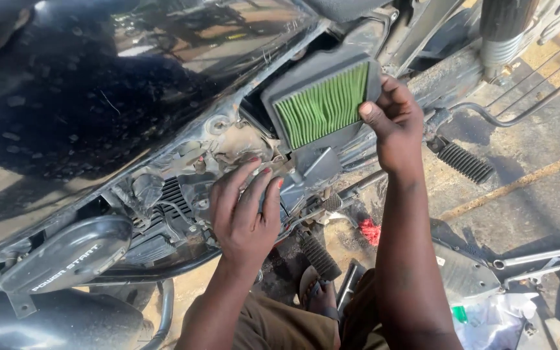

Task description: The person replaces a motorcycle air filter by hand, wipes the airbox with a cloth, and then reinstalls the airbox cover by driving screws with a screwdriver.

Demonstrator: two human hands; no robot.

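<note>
My right hand (393, 126) grips the filter (322, 104) by its edge, half out of the airbox (312, 165). My left hand (244, 214) lies flat on the engine (163, 207), fingers spread, grasping nothing, I think. Side cover off; spanners (546, 259) wait on the ground.

A single head-worn view looks steeply down and forward, close to the side of a motorcycle (98, 129) that fills the upper left and centre of the frame. Both forearms enter from the bottom edge. Ground with wrenches (546, 266) shows at lower right.
</note>
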